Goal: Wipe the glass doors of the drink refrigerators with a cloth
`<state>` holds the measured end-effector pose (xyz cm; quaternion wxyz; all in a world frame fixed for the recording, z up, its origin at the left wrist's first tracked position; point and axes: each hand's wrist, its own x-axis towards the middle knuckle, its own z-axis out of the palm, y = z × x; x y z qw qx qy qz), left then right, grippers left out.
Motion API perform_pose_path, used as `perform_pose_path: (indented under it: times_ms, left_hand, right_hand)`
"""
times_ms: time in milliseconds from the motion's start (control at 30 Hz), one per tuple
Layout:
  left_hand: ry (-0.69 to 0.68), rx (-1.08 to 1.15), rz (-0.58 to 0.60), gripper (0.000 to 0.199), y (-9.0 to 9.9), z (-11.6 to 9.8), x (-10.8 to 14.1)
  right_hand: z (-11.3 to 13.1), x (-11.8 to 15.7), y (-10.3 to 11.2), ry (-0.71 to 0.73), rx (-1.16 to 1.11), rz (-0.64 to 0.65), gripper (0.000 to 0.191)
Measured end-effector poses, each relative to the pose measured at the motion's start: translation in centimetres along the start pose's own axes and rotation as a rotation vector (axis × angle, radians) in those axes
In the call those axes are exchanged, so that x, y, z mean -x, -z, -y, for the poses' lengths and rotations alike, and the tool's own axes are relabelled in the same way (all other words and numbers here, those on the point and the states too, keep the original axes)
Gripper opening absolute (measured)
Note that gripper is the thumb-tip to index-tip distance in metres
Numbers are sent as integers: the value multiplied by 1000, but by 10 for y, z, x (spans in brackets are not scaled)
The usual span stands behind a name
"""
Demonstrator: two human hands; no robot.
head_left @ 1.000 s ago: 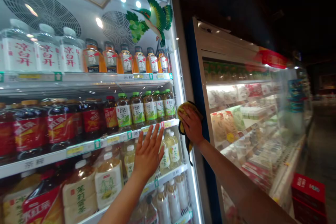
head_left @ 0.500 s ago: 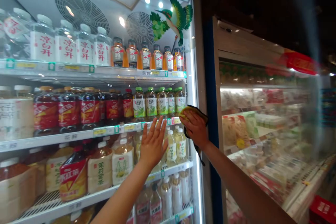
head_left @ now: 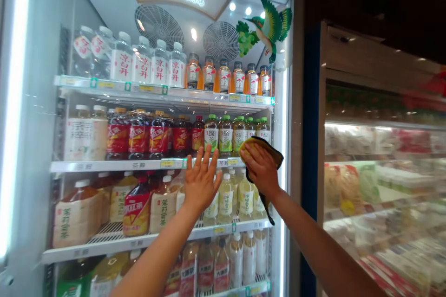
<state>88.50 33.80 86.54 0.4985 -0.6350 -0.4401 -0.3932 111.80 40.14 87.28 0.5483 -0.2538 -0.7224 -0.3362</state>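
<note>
A yellow cloth with a dark edge [head_left: 273,152] lies under my right hand [head_left: 259,167], which presses it flat toward the glass front of a lit drinks cooler [head_left: 296,102]. One corner of the cloth hangs down below the wrist. To the left, my left hand [head_left: 201,178] has its fingers spread, palm toward the glass, and holds nothing. Whether its palm touches the glass cannot be seen. Behind the hands are green tea bottles [head_left: 226,134] on the middle shelf and pale yellow drink bottles [head_left: 245,198] on the shelf below.
Upper shelves hold water bottles [head_left: 122,58] and orange drinks [head_left: 223,76]. Red-labelled bottles [head_left: 137,134] stand at the middle left. A bird decal [head_left: 272,25] is at the upper right of the cooler. Another chilled case [head_left: 355,55] with packaged goods stands to the right.
The view has turned left, so the cooler appears further right and its left side shows. Relative to the cooler, both hands have shifted left, with the cloth still under my right hand.
</note>
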Motion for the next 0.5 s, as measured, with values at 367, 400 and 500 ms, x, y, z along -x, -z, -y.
perform_pose_path:
  times_ms: [367, 400, 500]
  left_hand:
    - [-2, -50, 31, 78, 29, 53, 24]
    - [-7, -55, 40, 77, 30, 54, 24]
    - [-28, -72, 81, 74, 34, 55, 25]
  right_hand:
    - [17, -49, -20, -294, 39, -320, 41]
    - [33, -55, -26, -278, 41, -304, 41]
    - [83, -55, -39, -137, 54, -178, 46]
